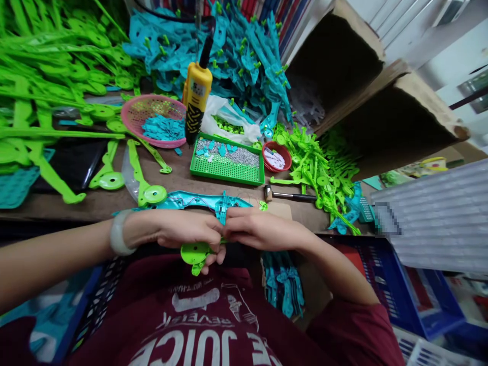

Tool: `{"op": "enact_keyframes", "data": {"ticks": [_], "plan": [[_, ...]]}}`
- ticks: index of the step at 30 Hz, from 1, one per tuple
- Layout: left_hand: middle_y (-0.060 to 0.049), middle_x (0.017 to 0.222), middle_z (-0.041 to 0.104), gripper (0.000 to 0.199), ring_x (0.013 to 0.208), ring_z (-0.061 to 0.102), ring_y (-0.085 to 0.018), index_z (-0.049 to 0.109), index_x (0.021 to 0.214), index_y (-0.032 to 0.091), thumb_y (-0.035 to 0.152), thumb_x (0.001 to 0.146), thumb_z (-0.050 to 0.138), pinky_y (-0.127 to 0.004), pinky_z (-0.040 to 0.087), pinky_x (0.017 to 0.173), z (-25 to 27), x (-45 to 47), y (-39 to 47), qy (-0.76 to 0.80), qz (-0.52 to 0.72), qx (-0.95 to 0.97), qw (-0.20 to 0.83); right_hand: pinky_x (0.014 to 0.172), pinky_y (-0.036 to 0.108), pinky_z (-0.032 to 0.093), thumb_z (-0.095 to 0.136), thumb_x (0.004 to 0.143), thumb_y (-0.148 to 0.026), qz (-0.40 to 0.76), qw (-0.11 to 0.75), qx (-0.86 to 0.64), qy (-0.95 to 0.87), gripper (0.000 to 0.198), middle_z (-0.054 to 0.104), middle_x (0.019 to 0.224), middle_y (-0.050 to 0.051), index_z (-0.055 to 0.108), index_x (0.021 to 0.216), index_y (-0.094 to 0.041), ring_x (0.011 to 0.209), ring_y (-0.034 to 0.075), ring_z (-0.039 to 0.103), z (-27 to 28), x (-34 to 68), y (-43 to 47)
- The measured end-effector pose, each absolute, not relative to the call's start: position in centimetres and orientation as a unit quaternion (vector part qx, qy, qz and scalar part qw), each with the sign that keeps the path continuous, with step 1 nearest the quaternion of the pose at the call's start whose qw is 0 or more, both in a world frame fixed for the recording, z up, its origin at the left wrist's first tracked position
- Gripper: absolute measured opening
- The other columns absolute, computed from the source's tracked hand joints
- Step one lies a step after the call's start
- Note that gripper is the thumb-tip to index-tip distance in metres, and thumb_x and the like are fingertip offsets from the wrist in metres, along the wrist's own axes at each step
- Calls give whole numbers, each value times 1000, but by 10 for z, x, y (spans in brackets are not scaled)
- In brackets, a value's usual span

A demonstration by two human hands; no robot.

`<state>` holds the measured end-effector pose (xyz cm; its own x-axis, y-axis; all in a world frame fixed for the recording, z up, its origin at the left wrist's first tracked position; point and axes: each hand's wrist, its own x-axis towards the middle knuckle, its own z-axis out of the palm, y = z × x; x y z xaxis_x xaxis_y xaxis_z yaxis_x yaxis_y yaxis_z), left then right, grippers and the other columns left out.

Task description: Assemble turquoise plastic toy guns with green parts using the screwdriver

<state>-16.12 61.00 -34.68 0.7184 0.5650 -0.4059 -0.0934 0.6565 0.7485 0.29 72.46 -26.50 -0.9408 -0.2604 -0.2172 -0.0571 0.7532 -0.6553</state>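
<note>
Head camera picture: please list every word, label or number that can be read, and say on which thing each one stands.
"JUICE": large white letters on the maroon shirt, upside down in this view, cut at the lower edge.
Smaller white lines above it on the shirt: too distorted to read surely.
Yellow tool hanging over the table: has a label with marks, too small to read.
Blurred patch at the right: unreadable.
Left hand and right hand: no text on the plastic parts they hold.

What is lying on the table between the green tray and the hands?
In the head view, the teal plastic frame lies between the green tray and the hands; its near part is held by them.
</note>
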Motion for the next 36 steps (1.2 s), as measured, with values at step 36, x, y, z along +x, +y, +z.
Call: {"op": "enact_keyframes", "data": {"ticks": [36], "plan": [[0,52,63,27,45,55,-11,67,74,16,39,88,66,-20,41,50,-361,-131,602,377,227,418,795,77,30,46,47,98,-14,-278,153,-71,946,10,56,92,7,56,94,-14,86,18,52,-287,17,732]]}}
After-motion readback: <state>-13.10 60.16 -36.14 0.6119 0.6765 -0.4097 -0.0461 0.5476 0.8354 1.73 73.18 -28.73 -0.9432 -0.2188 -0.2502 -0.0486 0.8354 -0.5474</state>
